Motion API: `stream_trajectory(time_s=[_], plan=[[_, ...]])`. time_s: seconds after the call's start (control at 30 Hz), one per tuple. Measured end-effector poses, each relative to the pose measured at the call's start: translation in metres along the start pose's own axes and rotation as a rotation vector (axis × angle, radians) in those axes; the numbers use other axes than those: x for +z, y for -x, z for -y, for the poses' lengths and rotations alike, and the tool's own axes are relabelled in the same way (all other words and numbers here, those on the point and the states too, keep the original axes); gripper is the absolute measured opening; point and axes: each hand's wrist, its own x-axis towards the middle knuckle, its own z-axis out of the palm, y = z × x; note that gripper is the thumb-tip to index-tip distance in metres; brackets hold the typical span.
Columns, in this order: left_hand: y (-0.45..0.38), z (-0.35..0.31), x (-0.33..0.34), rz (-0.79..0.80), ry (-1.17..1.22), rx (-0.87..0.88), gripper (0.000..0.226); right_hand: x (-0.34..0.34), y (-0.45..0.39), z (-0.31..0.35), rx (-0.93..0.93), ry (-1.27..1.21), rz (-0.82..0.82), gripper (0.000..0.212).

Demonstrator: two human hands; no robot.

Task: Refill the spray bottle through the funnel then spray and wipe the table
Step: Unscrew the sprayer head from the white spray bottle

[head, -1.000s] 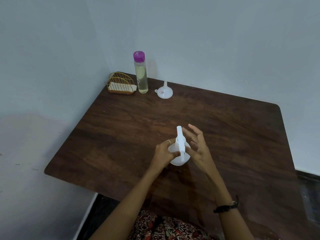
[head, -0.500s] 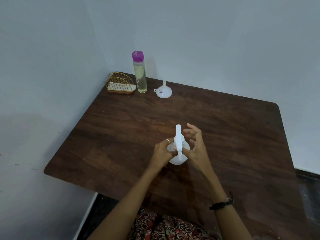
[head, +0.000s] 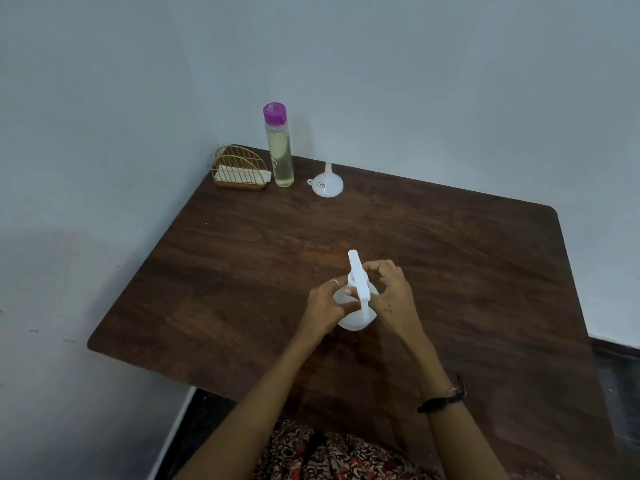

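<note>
Head view: left hand (head: pixel 323 304) holds spray bottle (head: pixel 356 315), right hand (head: pixel 391 289) pinches its top; funnel (head: pixel 327 183) sticker unreadable.

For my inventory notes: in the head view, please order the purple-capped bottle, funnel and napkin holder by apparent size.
1. purple-capped bottle, tallest
2. napkin holder, wider but lower, so close to the bottle
3. funnel, clearly smallest
All stand about equally far.

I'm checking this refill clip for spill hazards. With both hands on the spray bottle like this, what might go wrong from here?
1. The right hand is at the sprayer head while the left hand holds the spray bottle; if that grip slips, the bottle may tip on the table.
2. The funnel and the purple-capped refill bottle stand at the far corner; reaching there could knock the tall bottle over.
</note>
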Motion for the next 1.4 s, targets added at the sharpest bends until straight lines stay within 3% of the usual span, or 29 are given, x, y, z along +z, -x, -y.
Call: stream_trajectory(time_s=[0.27,0.5,0.87,1.0,1.27,1.4], plan=[[-0.002,0.001,0.001,-0.005,-0.007,-0.017,0.036,-0.013,-0.004,0.02,-0.112,0.099,0.044,0.022],[-0.001,-0.001,0.001,0.001,-0.037,0.025,0.053,-0.031,-0.009,0.05,-0.12,0.044,0.045,0.022],[-0.004,-0.001,0.0,0.026,-0.037,0.042,0.056,-0.054,-0.015,0.095,-0.14,-0.01,0.043,0.031],[-0.003,0.002,-0.001,0.021,-0.021,0.064,0.057,-0.069,-0.021,0.113,-0.193,-0.063,0.012,0.037],[-0.005,0.002,-0.002,0.032,-0.04,0.071,0.056,-0.097,-0.039,0.145,-0.242,-0.136,-0.072,0.017],[-0.007,0.005,-0.001,0.044,-0.069,0.037,0.057,-0.107,-0.046,0.158,-0.303,-0.137,-0.188,0.019]])
